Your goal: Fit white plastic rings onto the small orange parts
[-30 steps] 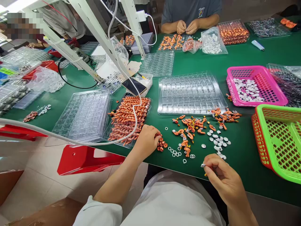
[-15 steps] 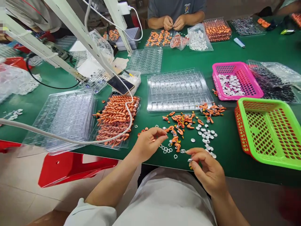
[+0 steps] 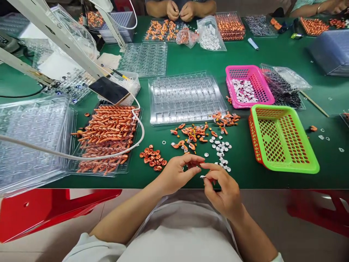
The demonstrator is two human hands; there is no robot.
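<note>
A small silver part (image 3: 202, 177) sits pinched in the right hand (image 3: 222, 189) grip.

We find bare table (image 3: 240, 160) between the loose orange parts (image 3: 192, 133) and the green basket (image 3: 282, 138). The clear tray (image 3: 187, 96) blocks passage behind them.

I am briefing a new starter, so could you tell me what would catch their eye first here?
Probably the tray heaped with orange parts left of centre on the green table, with the bright green basket and pink basket to the right. Near the table's front edge, the left hand and right hand meet over scattered white discs; the right pinches a small silvery piece.
</note>
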